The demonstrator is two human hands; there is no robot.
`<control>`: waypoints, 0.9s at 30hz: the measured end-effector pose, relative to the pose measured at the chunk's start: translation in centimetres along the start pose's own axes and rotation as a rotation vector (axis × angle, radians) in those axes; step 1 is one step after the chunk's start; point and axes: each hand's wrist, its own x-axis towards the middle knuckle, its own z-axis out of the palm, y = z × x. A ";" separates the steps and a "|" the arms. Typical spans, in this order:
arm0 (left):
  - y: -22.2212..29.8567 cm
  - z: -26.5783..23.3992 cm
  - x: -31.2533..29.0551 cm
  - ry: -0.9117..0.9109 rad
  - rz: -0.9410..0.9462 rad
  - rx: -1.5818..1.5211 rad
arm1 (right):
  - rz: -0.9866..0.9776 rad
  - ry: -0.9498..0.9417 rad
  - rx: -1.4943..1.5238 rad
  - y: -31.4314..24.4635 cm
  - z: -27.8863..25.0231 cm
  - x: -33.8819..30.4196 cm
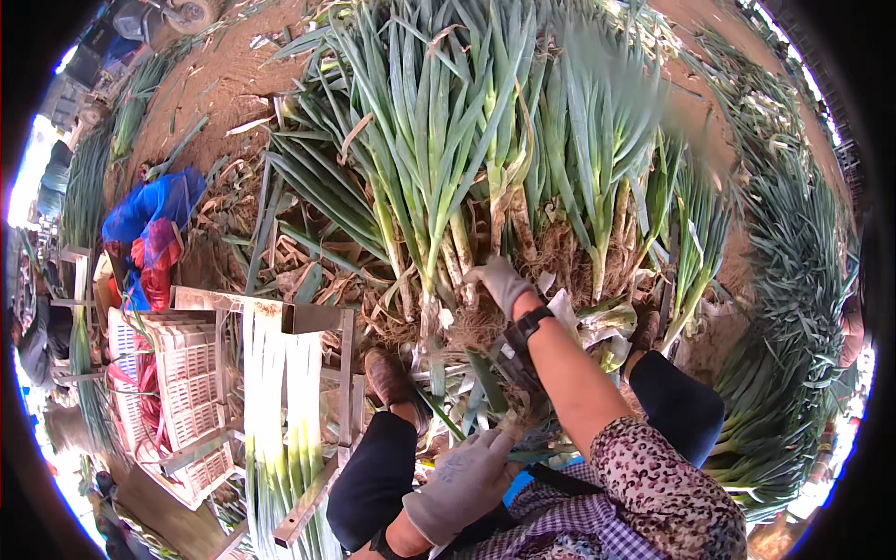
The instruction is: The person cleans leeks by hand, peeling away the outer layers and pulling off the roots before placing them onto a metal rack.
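Leeks (425,201) with long green leaves and pale, rooted lower ends stand bunched upright in front of me. My right hand (504,284), in a light grey glove, reaches to their lower stems. Its fingers curl against a leek stem, partly hiding it. Close to my lap is my left hand (459,481), gloved alike, its fingers bent and pressed together. Stringy roots (525,416) show just beyond those fingertips; what the fingers hold is hidden. My shoes and dark-clad knees flank the loose leaves and roots below the bunch.
A metal rack (317,319) at my left bears trimmed leeks with white stems. Beside it leans a pale plastic crate (191,392) with red straps. A blue bag (154,207) lies farther left. A long heap of leeks (793,243) runs along the right.
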 end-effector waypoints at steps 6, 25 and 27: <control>-0.2 -0.6 0.0 0.027 -0.024 -0.032 | -0.414 -0.223 0.395 -0.6 -2.2 -4.9; -2.3 -1.8 11.5 0.507 -0.343 -1.174 | -0.356 -0.140 0.580 -5.7 -8.3 -14.4; -3.2 -1.4 13.8 0.277 -0.229 -1.561 | -0.399 -0.251 0.291 -4.8 -8.0 -13.5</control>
